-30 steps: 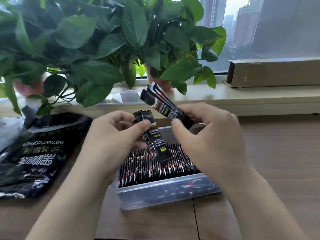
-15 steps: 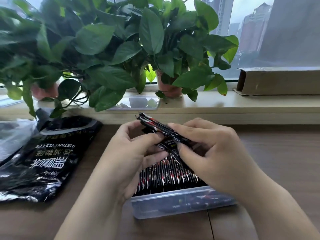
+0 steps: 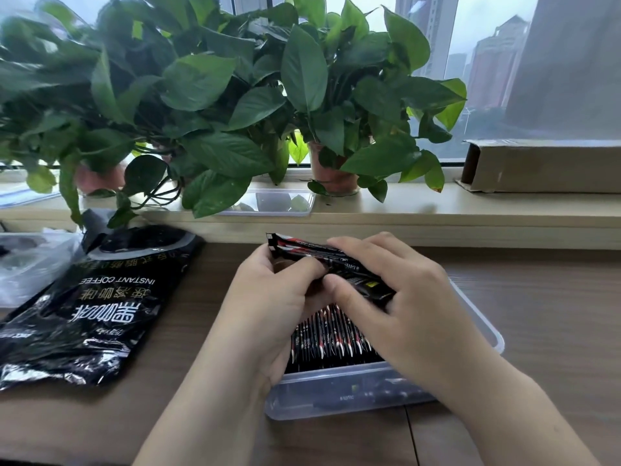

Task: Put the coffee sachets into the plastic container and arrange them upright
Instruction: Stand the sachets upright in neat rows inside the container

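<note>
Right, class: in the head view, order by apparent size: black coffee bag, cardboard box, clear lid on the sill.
1. black coffee bag, nearest the camera
2. cardboard box, partly cropped
3. clear lid

Soft overcast daylight enters through the window behind the plants; shadows on the table are faint. Glare streaks the foil bag (lower edge). Far-left leaves are blurred.

Wood table w/ plastic container, black coffee bag, clear bag at left

Glossy foil sachets, clear smooth plastic container, matt wood-grain table
</note>
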Tool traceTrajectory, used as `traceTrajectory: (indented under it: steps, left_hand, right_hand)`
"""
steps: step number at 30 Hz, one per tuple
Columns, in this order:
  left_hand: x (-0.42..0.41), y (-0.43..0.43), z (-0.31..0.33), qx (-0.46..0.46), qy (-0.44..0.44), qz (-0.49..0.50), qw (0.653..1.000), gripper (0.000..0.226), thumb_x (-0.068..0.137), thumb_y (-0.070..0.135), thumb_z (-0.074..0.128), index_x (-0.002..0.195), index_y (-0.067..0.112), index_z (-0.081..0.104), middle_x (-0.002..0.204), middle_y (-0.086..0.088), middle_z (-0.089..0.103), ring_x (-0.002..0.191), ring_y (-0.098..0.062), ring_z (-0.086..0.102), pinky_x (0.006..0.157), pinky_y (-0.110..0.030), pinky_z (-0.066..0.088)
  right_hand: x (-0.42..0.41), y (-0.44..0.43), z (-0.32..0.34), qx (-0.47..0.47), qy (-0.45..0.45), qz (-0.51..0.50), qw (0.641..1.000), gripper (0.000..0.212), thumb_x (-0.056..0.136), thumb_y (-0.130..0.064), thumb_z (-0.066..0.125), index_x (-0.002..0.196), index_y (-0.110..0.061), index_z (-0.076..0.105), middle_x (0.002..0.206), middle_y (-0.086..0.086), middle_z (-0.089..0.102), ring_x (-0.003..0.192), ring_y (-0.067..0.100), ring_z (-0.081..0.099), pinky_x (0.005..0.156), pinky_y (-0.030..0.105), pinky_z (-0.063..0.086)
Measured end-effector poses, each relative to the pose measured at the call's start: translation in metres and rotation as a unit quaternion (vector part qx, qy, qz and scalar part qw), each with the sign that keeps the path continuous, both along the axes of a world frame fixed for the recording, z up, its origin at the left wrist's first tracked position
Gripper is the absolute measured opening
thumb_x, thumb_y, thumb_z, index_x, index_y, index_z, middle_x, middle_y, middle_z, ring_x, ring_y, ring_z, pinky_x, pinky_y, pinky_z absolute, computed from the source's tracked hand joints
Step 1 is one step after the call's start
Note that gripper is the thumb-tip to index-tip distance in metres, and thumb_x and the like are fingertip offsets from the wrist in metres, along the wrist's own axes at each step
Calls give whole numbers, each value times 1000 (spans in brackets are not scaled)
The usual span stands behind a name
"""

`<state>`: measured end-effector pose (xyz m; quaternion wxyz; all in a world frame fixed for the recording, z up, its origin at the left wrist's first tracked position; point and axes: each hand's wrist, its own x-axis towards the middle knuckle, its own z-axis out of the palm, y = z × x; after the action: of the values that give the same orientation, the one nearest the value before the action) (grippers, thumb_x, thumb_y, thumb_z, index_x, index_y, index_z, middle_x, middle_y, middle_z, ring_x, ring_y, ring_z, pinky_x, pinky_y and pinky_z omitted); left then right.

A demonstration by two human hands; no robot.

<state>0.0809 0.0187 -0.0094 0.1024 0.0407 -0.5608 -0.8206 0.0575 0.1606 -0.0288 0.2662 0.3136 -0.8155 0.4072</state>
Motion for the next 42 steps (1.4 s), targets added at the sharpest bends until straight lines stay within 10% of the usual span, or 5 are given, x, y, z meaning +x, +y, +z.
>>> traceTrajectory:
  steps: [10,18,25,38,42]
  left_hand:
    - [6,2,7,16,17,-76,997,14,79,3,68,92,4,66,83,-12,73,72,-19,74,63,-28,60]
    - [-2,13,0,-73,23,113,991,38,88,58,56,107,25,59,98,-16,65,73,-21,70,47,-30,56]
    - [-4,13,-3,-86,11,167,982,59,99,50,50,64,5,65,42,-8,55,31,-18,45,32,-21,35]
    - [2,30,-8,-22,45,128,990,58,74,50,81,124,49,53,112,8,71,100,-15,70,88,-42,58]
    - [1,29,-5,64,58,129,988,31,89,18,72,114,36,63,84,4,75,80,-17,73,70,-34,60]
  right_hand:
    - [-1,16,7,-84,-98,106,986,33,89,-15,58,118,-23,72,104,-10,72,107,13,66,92,28,51]
    - [4,14,5,-126,-103,47,986,24,82,-12,54,89,-23,74,58,-19,59,47,5,50,47,9,32]
    - [0,11,3,10,53,14,998,50,78,-54,72,110,-17,74,91,-6,64,81,7,63,73,16,50]
    - [1,-3,1,-28,58,23,998,30,94,-26,65,121,-14,68,98,-7,70,87,3,64,78,11,45]
    - [9,-9,-1,-5,47,3,999,33,90,-31,61,121,-18,61,106,-10,67,91,6,64,77,19,49]
